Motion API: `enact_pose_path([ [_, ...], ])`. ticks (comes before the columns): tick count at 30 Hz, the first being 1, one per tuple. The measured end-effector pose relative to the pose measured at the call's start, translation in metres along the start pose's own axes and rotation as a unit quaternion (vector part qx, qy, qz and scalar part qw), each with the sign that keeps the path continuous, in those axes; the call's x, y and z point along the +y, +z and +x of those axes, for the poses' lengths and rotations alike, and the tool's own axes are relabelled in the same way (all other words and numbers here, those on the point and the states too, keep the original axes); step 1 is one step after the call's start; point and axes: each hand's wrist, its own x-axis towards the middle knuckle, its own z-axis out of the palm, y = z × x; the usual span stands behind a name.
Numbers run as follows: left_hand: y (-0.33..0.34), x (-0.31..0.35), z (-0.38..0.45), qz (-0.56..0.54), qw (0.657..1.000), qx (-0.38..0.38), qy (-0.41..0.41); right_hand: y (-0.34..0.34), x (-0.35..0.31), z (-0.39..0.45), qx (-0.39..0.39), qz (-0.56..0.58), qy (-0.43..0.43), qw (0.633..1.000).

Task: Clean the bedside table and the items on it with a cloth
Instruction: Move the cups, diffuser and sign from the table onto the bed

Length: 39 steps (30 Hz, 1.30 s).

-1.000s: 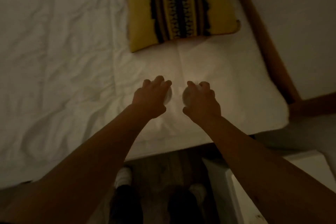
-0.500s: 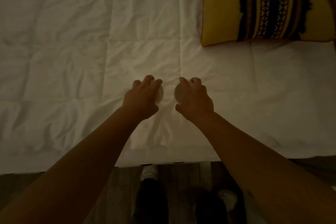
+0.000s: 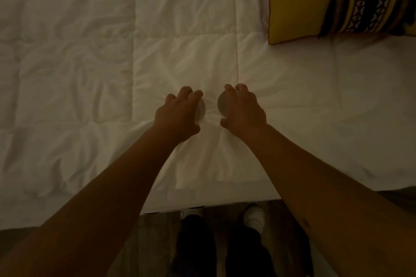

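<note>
Both arms reach over a white quilted bed [image 3: 90, 74] in dim light. My left hand [image 3: 177, 114] curls over a small round pale object [image 3: 202, 109] that rests on the quilt. My right hand [image 3: 244, 110] curls over a second round pale object [image 3: 221, 104] beside it. The two objects lie a short gap apart near the bed's front edge. Most of each object is hidden under the fingers, so what they are is unclear. No cloth and no bedside table are in view.
A yellow cushion [image 3: 297, 0] with a dark patterned band lies at the top right of the bed. Below the bed's edge are a wooden floor [image 3: 155, 245] and my feet in pale shoes [image 3: 254, 216].
The view has swung left along the bed: the cushion slid to the top right and the white bedside table and wooden headboard left the frame. Both hands stay curled over the round objects.
</note>
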Motion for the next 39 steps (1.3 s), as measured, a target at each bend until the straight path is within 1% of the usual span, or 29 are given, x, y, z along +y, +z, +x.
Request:
enact_pose_path([
  [3,0.000,0.001,0.001,-0.020,1.000,-0.002,-0.011,-0.003,0.000,0.001,-0.013,-0.001,-0.004,1.000],
  [8,-0.003,0.002,0.005,-0.012,1.000,0.003,-0.029,-0.009,-0.001,0.005,-0.027,-0.018,-0.003,0.999],
  [14,-0.002,0.004,0.005,0.026,0.999,0.019,-0.016,-0.006,-0.004,0.005,-0.004,-0.035,-0.009,0.999],
  [17,-0.002,0.007,0.003,0.056,0.998,0.039,0.008,-0.004,-0.003,0.004,0.003,-0.039,-0.012,0.999],
  [20,-0.005,0.010,0.004,0.058,0.996,0.060,0.021,-0.004,-0.001,0.001,0.025,-0.037,-0.012,0.999],
  [25,-0.012,0.028,0.008,0.076,0.994,0.063,0.041,-0.011,0.007,-0.009,0.064,-0.014,-0.013,0.998],
  [29,-0.020,0.055,0.017,0.083,0.991,0.064,0.077,-0.022,0.025,-0.025,0.090,0.027,0.010,0.995],
  [32,-0.022,0.082,0.023,0.095,0.988,0.059,0.108,-0.032,0.047,-0.041,0.093,0.028,0.031,0.995],
  [35,-0.020,0.128,0.030,0.112,0.981,0.047,0.153,-0.045,0.086,-0.065,0.093,0.034,0.080,0.992],
  [39,-0.005,0.204,0.034,0.125,0.966,0.036,0.223,-0.059,0.155,-0.108,0.093,0.041,0.164,0.981],
])
